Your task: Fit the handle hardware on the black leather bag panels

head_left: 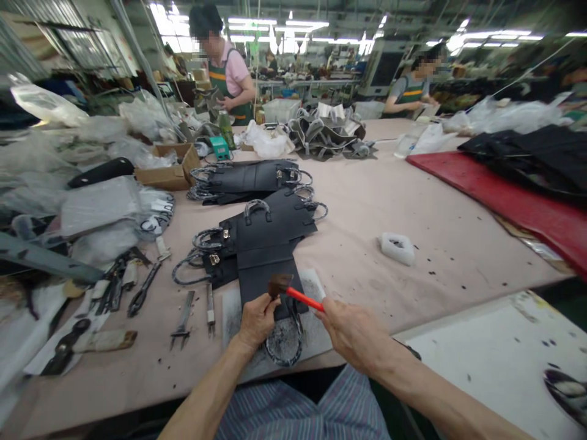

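Right hand (353, 330) gripping the hammer (302, 298) by its orange handle, head just above the panel (263, 272). Left hand (255, 318) curled shut on the panel's near edge, over the grey slab (318, 287). Stack (261, 229) of panels beyond both hands. Pliers (142, 293) left of left hand on tabletop (367, 201).

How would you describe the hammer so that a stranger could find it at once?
Start at the large pale pink worktable, then go to its near edge, where a black leather panel lies on a grey slab. There the right hand holds a small dark-headed hammer; only it has a bright orange handle.
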`<control>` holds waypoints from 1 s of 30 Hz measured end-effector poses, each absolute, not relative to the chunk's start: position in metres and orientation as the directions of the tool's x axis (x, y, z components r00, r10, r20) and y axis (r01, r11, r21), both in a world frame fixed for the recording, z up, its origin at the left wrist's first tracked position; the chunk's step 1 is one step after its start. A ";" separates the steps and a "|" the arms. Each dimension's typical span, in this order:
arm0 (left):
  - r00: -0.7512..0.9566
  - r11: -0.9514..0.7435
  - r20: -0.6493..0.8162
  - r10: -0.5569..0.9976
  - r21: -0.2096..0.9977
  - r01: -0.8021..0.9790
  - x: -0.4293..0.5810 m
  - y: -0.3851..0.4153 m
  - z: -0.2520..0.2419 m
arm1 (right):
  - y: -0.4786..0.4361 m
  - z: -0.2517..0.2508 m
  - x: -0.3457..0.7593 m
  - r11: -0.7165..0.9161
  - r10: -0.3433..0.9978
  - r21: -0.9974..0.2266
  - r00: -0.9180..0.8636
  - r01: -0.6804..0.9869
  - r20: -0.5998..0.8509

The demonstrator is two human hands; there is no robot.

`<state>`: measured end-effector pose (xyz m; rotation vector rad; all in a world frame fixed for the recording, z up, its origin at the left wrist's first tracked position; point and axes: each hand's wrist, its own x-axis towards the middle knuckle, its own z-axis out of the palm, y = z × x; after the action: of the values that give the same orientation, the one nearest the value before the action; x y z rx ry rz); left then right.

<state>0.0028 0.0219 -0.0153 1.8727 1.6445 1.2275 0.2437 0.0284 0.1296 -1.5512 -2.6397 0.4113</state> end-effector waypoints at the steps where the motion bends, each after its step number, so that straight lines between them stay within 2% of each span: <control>1: -0.056 -0.258 0.368 0.928 0.746 0.614 0.003 0.022 -0.015 | 0.030 0.128 0.244 0.436 0.870 -0.281 -0.480 0.855 -0.114; 5: -0.052 -0.271 0.372 0.927 0.758 0.594 0.004 0.022 -0.014 | 0.049 0.100 0.268 0.220 0.933 -0.437 -0.320 0.872 -0.168; 7: -0.057 -0.268 0.368 0.928 0.766 0.584 0.005 0.021 -0.014 | 0.062 0.072 0.290 0.136 0.946 -0.472 -0.255 0.871 -0.199; 9: -0.064 -0.259 0.360 0.931 0.774 0.578 0.006 0.021 -0.013 | 0.073 0.044 0.311 0.065 0.958 -0.434 -0.178 0.899 -0.226; 11: -0.070 -0.248 0.349 0.935 0.779 0.576 0.006 0.021 -0.011 | 0.078 0.023 0.323 0.016 0.975 -0.345 -0.091 0.938 -0.202; 14: -0.070 -0.229 0.329 0.942 0.778 0.585 0.008 0.020 -0.007 | 0.072 0.012 0.314 0.090 0.995 -0.215 -0.096 0.972 -0.014; 16: -0.069 -0.213 0.314 0.947 0.773 0.597 0.008 0.020 -0.004 | 0.062 0.017 0.287 0.245 0.966 -0.204 -0.221 0.948 0.131; 17: -0.068 -0.207 0.309 0.949 0.768 0.606 0.008 0.021 -0.002 | 0.057 0.021 0.270 0.330 0.940 -0.243 -0.293 0.912 0.177; 20: -0.054 -0.202 0.303 0.951 0.746 0.634 0.006 0.022 0.002 | 0.044 0.026 0.219 0.470 0.883 -0.384 -0.426 0.795 0.198; 23: -0.025 -0.223 0.325 0.945 0.702 0.676 0.005 0.021 0.005 | 0.034 0.016 0.188 0.457 0.888 -0.450 -0.422 0.767 0.182; 25: 0.124 -0.337 0.361 0.924 0.620 0.709 0.009 0.019 0.008 | 0.030 0.008 0.182 0.431 0.900 -0.469 -0.401 0.771 0.168; 27: 0.357 -0.510 0.369 0.858 0.538 0.671 0.015 0.017 0.012 | 0.029 0.003 0.184 0.435 0.897 -0.485 -0.412 0.759 0.160; 28: 0.406 -0.548 0.369 0.836 0.531 0.646 0.018 0.018 0.015 | 0.029 0.002 0.186 0.437 0.896 -0.492 -0.415 0.753 0.160; 29: 0.364 -0.523 0.378 0.851 0.557 0.645 0.019 0.019 0.019 | 0.030 0.002 0.188 0.436 0.896 -0.497 -0.414 0.750 0.160; 30: 0.220 -0.431 0.390 0.894 0.613 0.662 0.017 0.021 0.022 | 0.030 0.004 0.189 0.434 0.897 -0.503 -0.412 0.748 0.162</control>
<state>0.0170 0.0214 0.0224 2.1836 1.4538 1.0337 0.1890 0.0303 0.0037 -1.3940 -2.2846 0.4989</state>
